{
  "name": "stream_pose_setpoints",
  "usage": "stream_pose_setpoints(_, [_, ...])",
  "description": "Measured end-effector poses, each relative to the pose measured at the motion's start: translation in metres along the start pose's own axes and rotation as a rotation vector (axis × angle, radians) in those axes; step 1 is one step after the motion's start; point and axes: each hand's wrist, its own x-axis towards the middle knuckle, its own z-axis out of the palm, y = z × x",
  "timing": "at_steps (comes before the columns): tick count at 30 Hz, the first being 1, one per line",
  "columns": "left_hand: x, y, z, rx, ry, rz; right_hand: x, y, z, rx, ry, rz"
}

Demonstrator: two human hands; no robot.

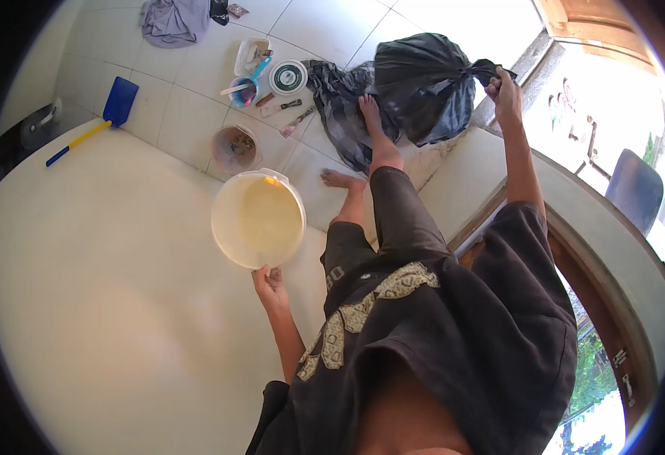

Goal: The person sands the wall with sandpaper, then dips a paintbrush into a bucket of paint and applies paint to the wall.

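- Two hands are in view, each closed on something.
- The left hand [273, 288] pinches the near edge of a white bucket [225, 220]; some fingertips are tucked out of sight, so whether they hold the rim or a handle I cannot tell.
- The bucket is in front of the person, to the left of the legs, its mouth towards the camera. Its yellowish inside is too washed out to tell liquid from stain.
- The right hand [505, 97] is clenched around the gathered neck of a black bag [423, 91], on the right near the doorway. The contents are hidden, and whether the floor bears its weight is unclear.
- Crumpled black plastic [331, 95] lies beside the bag, partly covered by one leg and foot.
- A smaller pail [218, 154] stands just beyond the bucket; the dark bits in it are hard to make out.
- Behind it are a round tub [288, 77], a blue dipper [259, 70] and dirty scrapers [281, 108], blurred by smallness.
- A grey cloth [175, 21] is cut off at the top edge.
- Glare outside the doorway swallows most detail around a dark chair [635, 189].
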Motion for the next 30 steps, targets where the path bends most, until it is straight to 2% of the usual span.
stream_pose_setpoints(3, [-0.013,0.011,0.028,-0.007,0.032,0.046,0.042,-0.019,-0.015,0.011,0.067,-0.026])
stream_pose_setpoints(5, [-0.019,0.013,0.066,-0.026,0.071,0.070,0.078,-0.025,-0.025,-0.104,0.102,-0.068])
stream_pose_setpoints(7, [0.000,0.022,0.075,-0.014,0.069,0.046,0.113,-0.011,-0.045,-0.445,0.049,-0.250])
stream_pose_setpoints(9, [0.018,0.017,0.078,-0.035,0.018,0.016,0.144,0.007,-0.082,-0.790,0.149,-0.221])
stream_pose_setpoints(13, [0.041,0.043,0.151,0.052,0.005,0.018,0.206,0.040,-0.110,-0.635,0.362,-0.080])
stream_pose_setpoints(18, [0.077,0.075,0.214,0.112,-0.102,-0.041,0.273,0.078,-0.151,-0.846,0.442,0.074])
stream_pose_setpoints(21, [0.075,0.086,0.293,0.126,-0.156,-0.030,0.309,0.142,-0.210,-1.023,0.562,0.116])
stream_pose_setpoints(22, [0.080,0.087,0.307,0.130,-0.163,-0.038,0.310,0.159,-0.221,-0.977,0.564,0.129])
stream_pose_setpoints(23, [0.085,0.088,0.318,0.133,-0.170,-0.046,0.311,0.174,-0.228,-1.154,0.587,0.121])
stream_pose_setpoints(24, [0.089,0.087,0.329,0.134,-0.180,-0.054,0.312,0.199,-0.236,-1.125,0.568,0.208])
stream_pose_setpoints(26, [0.091,0.086,0.355,0.124,-0.215,-0.072,0.296,0.198,-0.221,-0.901,0.603,0.394])
stream_pose_setpoints(27, [0.084,0.087,0.364,0.116,-0.228,-0.079,0.274,0.169,-0.193,-0.705,0.647,0.487])
stream_pose_setpoints(30, [0.087,0.089,0.387,0.139,-0.245,-0.105,0.250,0.217,-0.219,-0.583,0.723,0.375])
